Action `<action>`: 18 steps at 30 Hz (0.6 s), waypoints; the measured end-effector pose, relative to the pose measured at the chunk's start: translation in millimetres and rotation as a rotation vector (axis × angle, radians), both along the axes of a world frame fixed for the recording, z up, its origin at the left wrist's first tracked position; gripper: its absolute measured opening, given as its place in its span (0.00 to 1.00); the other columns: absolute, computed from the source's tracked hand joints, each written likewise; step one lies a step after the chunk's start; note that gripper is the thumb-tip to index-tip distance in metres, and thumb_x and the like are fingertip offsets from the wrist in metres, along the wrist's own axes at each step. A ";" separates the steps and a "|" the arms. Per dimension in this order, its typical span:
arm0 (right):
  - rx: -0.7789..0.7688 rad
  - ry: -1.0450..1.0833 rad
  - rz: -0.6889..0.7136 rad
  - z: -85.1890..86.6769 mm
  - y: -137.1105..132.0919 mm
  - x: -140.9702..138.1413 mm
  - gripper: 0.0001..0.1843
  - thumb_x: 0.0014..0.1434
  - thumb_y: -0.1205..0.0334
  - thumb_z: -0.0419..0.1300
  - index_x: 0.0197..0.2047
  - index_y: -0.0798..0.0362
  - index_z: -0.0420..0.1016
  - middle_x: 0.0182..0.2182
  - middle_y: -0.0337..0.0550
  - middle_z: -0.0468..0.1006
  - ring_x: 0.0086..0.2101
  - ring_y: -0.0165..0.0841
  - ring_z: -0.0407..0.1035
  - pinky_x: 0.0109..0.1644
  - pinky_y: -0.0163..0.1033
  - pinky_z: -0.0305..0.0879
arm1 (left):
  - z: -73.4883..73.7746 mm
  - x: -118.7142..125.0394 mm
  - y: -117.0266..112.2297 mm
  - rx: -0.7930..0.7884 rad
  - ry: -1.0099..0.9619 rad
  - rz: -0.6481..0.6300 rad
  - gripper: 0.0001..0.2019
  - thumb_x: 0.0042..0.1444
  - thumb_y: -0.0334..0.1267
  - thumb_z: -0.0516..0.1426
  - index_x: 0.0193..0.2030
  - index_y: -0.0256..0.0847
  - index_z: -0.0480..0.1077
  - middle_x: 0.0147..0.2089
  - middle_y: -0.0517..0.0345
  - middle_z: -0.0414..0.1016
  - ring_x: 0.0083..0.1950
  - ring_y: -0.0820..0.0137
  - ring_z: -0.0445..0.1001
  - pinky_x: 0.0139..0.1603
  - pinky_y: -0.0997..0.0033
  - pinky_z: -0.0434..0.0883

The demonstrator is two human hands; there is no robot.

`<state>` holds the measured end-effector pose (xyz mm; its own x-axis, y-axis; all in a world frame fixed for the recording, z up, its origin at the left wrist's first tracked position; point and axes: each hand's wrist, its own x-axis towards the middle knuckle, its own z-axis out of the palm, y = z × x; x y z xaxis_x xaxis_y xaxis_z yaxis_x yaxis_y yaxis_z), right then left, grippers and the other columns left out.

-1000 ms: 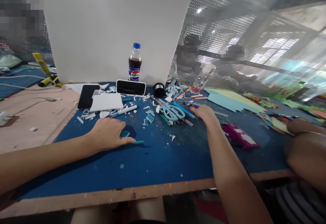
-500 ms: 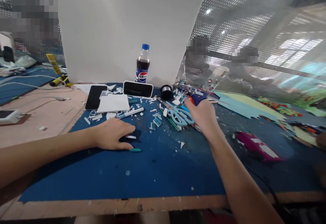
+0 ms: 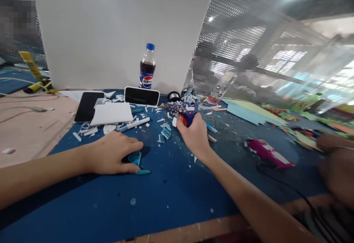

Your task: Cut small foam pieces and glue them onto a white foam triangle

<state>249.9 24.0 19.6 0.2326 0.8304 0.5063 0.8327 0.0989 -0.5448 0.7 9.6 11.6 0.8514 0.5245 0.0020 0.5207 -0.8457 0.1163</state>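
Note:
My right hand (image 3: 195,134) is closed around the grip of a blue glue gun (image 3: 190,113) with an orange trigger; its speckled front part points left, above the littered blue mat (image 3: 171,195). My left hand (image 3: 113,152) rests low on the mat with its fingers curled. A small flat teal piece (image 3: 135,158) shows between its index finger and thumb, partly hidden by the hand. At the thumb tip is a pointed teal sliver (image 3: 143,172). Small teal grid-patterned pieces (image 3: 166,132) lie between the hands, with white scraps around them.
A cola bottle (image 3: 147,68) stands behind a propped phone (image 3: 141,96). Left of these lie a dark tablet-like device (image 3: 89,106) and a white block (image 3: 112,113). A magenta object (image 3: 269,153) with a cord lies right, near another person's arm (image 3: 337,165). A wire spool (image 3: 174,96) sits behind the glue gun.
My right hand has lifted the glue gun and brought it left, in front of the spool. More of the teal piece shows at my left hand. The view has turned slightly right.

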 end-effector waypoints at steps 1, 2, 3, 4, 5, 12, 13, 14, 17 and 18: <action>0.024 0.010 0.004 -3.0 -0.3 -0.6 0.14 0.48 0.51 0.57 0.30 0.49 0.57 0.25 0.43 0.68 0.27 0.37 0.63 0.30 0.42 0.58 | -0.5 0.1 -0.3 0.001 -0.003 0.013 0.20 0.60 0.58 0.48 0.34 0.41 0.62 0.29 0.58 0.68 0.25 0.68 0.66 0.24 0.70 0.48; 0.046 0.018 0.009 -6.0 -0.6 -1.2 0.15 0.48 0.51 0.57 0.31 0.49 0.57 0.25 0.43 0.68 0.27 0.38 0.64 0.30 0.42 0.58 | -1.1 0.0 -0.4 0.002 -0.010 0.026 0.21 0.60 0.58 0.49 0.33 0.41 0.62 0.28 0.58 0.68 0.25 0.68 0.66 0.24 0.70 0.48; 0.065 0.026 0.016 -8.9 -0.9 -1.9 0.15 0.47 0.51 0.58 0.31 0.49 0.57 0.26 0.43 0.69 0.27 0.38 0.64 0.31 0.43 0.59 | -1.9 -0.2 -0.3 0.004 -0.019 0.039 0.21 0.60 0.59 0.49 0.32 0.41 0.61 0.27 0.59 0.68 0.24 0.68 0.66 0.23 0.70 0.48; 0.078 0.038 0.023 -11.5 -1.0 -2.5 0.14 0.47 0.52 0.58 0.31 0.49 0.58 0.26 0.43 0.69 0.27 0.38 0.64 0.31 0.43 0.59 | -2.7 -0.4 0.0 0.009 -0.030 0.049 0.21 0.59 0.59 0.50 0.32 0.41 0.61 0.27 0.59 0.68 0.24 0.68 0.65 0.23 0.71 0.49; 0.083 0.053 0.033 -13.8 -1.2 -3.1 0.14 0.46 0.52 0.58 0.31 0.50 0.59 0.26 0.43 0.70 0.28 0.38 0.65 0.30 0.43 0.59 | -3.4 -0.6 0.4 0.016 -0.040 0.055 0.21 0.59 0.59 0.50 0.32 0.41 0.61 0.27 0.59 0.67 0.24 0.68 0.65 0.23 0.71 0.49; -0.060 0.152 0.187 -14.7 -4.8 -7.9 0.12 0.47 0.54 0.60 0.29 0.50 0.62 0.22 0.41 0.71 0.23 0.35 0.64 0.27 0.41 0.60 | -4.6 -1.1 1.3 0.060 -0.099 0.060 0.19 0.57 0.57 0.53 0.32 0.40 0.61 0.26 0.60 0.67 0.24 0.69 0.66 0.22 0.71 0.51; -0.059 0.148 0.201 -13.8 -5.7 -8.7 0.12 0.47 0.55 0.60 0.29 0.50 0.62 0.22 0.41 0.71 0.23 0.35 0.65 0.27 0.41 0.61 | -4.8 -1.3 1.4 0.070 -0.090 0.057 0.20 0.58 0.57 0.53 0.32 0.40 0.61 0.26 0.59 0.68 0.24 0.69 0.66 0.22 0.71 0.51; -0.048 0.141 0.209 -12.9 -6.6 -9.4 0.12 0.46 0.55 0.60 0.29 0.51 0.62 0.23 0.42 0.72 0.23 0.35 0.65 0.28 0.41 0.61 | -5.0 -1.7 1.6 0.081 -0.080 0.051 0.20 0.58 0.58 0.52 0.32 0.40 0.62 0.26 0.59 0.68 0.24 0.69 0.66 0.22 0.72 0.51; -0.013 0.119 0.231 -11.2 -9.8 -10.9 0.12 0.46 0.55 0.61 0.31 0.52 0.65 0.24 0.43 0.73 0.24 0.36 0.66 0.29 0.42 0.61 | -6.1 -3.5 2.4 0.122 -0.078 0.009 0.26 0.61 0.62 0.44 0.32 0.40 0.63 0.25 0.58 0.68 0.23 0.69 0.66 0.22 0.71 0.52; -0.009 0.117 0.241 -11.1 -11.0 -11.1 0.12 0.46 0.55 0.61 0.32 0.52 0.65 0.25 0.43 0.73 0.25 0.36 0.66 0.29 0.42 0.62 | -6.3 -4.1 2.6 0.135 -0.087 -0.012 0.28 0.61 0.63 0.40 0.32 0.39 0.63 0.25 0.58 0.68 0.23 0.69 0.66 0.23 0.71 0.53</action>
<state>238.7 13.0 8.5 0.0839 0.8734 0.4797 0.7172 0.2812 -0.6375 -3.4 12.2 5.4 0.8511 0.5044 0.1456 0.5036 -0.8628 0.0450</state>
